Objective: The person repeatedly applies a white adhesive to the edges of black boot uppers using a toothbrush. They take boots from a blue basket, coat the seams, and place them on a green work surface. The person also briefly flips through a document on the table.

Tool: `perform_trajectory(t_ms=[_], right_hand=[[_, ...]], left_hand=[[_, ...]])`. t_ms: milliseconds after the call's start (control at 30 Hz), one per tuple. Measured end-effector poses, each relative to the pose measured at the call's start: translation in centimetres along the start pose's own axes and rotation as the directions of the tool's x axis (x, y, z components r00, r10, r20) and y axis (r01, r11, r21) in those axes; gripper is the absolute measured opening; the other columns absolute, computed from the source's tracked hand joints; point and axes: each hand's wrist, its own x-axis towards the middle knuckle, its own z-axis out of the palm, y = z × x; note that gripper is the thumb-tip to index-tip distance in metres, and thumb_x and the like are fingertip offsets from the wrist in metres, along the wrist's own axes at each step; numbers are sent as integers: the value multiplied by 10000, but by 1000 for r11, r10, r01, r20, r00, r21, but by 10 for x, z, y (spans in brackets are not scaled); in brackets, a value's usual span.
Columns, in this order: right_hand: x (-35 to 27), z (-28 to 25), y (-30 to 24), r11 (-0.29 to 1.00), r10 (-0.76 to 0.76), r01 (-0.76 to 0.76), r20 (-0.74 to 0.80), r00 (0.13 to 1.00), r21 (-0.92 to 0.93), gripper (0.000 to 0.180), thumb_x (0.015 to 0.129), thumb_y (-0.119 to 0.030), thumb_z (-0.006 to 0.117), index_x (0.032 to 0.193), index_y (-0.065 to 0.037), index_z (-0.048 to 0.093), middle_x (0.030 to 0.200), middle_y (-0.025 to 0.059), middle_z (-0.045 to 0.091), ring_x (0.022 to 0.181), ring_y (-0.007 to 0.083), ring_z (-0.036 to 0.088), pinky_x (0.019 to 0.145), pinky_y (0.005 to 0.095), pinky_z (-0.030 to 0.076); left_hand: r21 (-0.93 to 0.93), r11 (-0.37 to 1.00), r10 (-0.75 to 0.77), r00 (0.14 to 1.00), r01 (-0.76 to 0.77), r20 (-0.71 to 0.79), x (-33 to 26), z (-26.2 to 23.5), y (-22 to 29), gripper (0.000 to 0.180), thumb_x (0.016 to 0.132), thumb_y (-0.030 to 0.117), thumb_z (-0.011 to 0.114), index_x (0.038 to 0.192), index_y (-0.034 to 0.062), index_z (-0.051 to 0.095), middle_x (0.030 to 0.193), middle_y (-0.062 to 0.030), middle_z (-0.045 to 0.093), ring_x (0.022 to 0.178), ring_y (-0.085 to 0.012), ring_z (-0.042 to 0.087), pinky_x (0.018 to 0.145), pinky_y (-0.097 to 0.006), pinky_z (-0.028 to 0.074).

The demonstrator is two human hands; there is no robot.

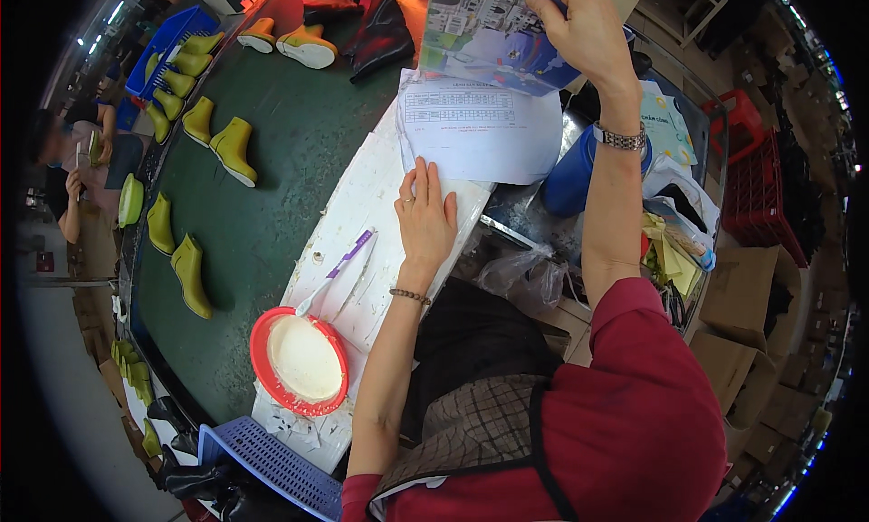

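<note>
Left hand: the left hand (425, 219) lies flat and open, fingers spread a little, palm down on the white board (362, 214), its fingertips touching the lower edge of the printed sheet (480, 128); it grips nothing.
Right hand: the right hand (584, 28) is raised and pinches the top edge of a colourful booklet (489, 33), lifting it up and back so the sheet beneath shows.
Printed sheet: a white paper with a table of lines at its top, lying partly on the white board and partly over the clutter to the right, just under the lifted booklet.
White board: a long, glue-smeared strip along the right edge of the green counter (281, 160).
Bowl: a red bowl (299, 359) full of white paste stands at the near end of the board.
Brush: a brush with a purple and white handle (348, 259) leans with its head in the bowl, handle pointing toward the left hand but apart from it.
Boots: yellow-green boots (231, 146) stand in loose rows across the counter, well apart from both hands.
Basket: a blue basket (267, 463) sits at the near edge, just below the bowl.
Blue container: a blue container (570, 178) stands right of the sheet, under the right forearm.
Other person: a person (68, 173) sits beyond the counter's far left side.
</note>
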Motion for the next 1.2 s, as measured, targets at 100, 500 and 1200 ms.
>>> perform_trajectory(t_ms=[100, 500, 1200], right_hand=[[-1, 6, 5, 996, -81, 80, -43, 996, -39, 246, 870, -69, 603, 1066, 28, 714, 891, 256, 704, 816, 367, 708, 728, 418, 525], [-14, 21, 23, 992, -112, 109, -57, 992, -58, 236, 886, -135, 647, 1089, -77, 752, 879, 183, 722, 787, 387, 692, 744, 433, 550], [-62, 48, -18, 999, -27, 23, 172, 985, 26, 263, 875, -43, 652, 1128, -20, 721, 942, 240, 702, 833, 413, 688, 746, 436, 527]], left_hand=[[6, 1000, -2, 1000, 2, -12, -1, 0, -2, 567, 980, 211, 601, 1462, -58, 467, 1572, -213, 418, 1374, -367, 407, 1045, -478, 377], [18, 998, 56, 998, -56, -24, 0, -4, 0, 523, 955, 202, 606, 1441, 22, 534, 1561, -127, 463, 1367, -359, 421, 1019, -496, 378], [111, 990, -93, 993, 84, 75, 23, -33, -21, 863, 771, 555, 784, 1374, -14, 546, 1370, -331, 479, 1200, -412, 514, 966, -458, 488]])
